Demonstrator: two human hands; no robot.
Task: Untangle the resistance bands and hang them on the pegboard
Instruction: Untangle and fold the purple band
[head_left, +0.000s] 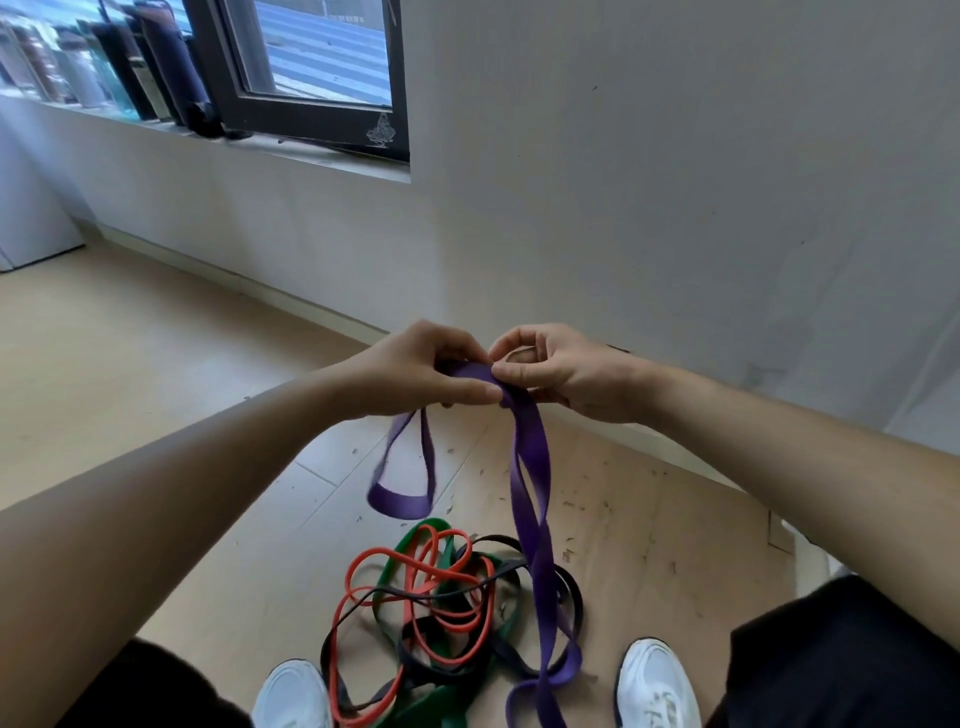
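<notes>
Both hands pinch purple band (527, 457) at frame center: left hand (421, 371), right hand (561, 371); red (363, 566), green (447, 564), black bands (569, 597) tangled on floor (156, 364) at 6 o'clock

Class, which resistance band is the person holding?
The purple band: the left hand and right hand pinch its top. The red band, green band and black band lie tangled on the floor.
</notes>
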